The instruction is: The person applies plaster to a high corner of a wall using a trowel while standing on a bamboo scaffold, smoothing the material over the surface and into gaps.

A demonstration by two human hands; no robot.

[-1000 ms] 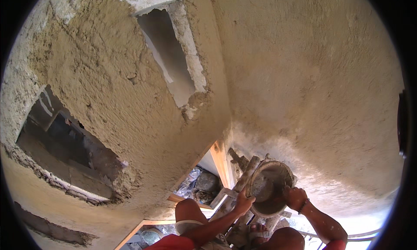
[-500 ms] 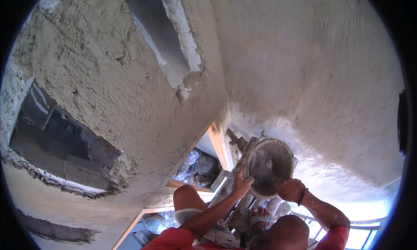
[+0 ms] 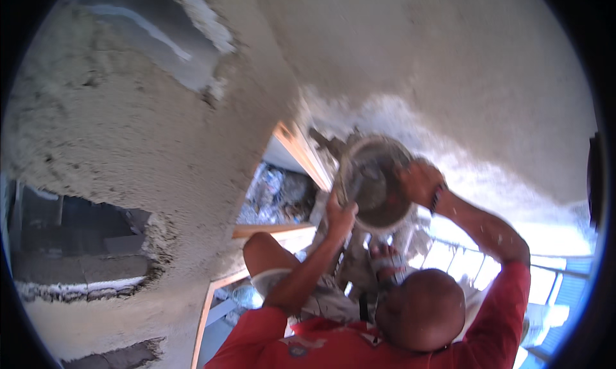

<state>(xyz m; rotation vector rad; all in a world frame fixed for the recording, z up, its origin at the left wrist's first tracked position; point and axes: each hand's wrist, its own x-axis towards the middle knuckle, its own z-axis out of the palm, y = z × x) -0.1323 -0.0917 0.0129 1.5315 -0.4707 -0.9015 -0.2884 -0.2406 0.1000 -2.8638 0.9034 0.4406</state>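
Observation:
A round, mortar-crusted bucket (image 3: 403, 152) stands in front of me, its mouth turned up toward me. Grey wet mix (image 3: 375, 199) lies inside it. My left hand (image 3: 340, 216) grips the bucket's left rim, thumb on the near side. At the right side of the mouth, my right hand (image 3: 422, 183) is closed in a fist, fingers reaching inside the rim. Whatever the right hand grips is hidden by the hand and blurred.
Rough plastered wall (image 3: 128, 138) with rectangular openings fills the left. Smoother plaster (image 3: 449, 61) covers the right wall. A wooden frame (image 3: 301, 154) borders a gap in the corner, with rubble (image 3: 282, 192) visible through it. Metal railing (image 3: 545, 266) stands at lower right. My sandalled foot (image 3: 388, 260) is below the bucket.
The view has shifted, so the bucket and both hands appear higher and slightly left. My right hand has moved up along the bucket's right side; my left hand keeps its grip.

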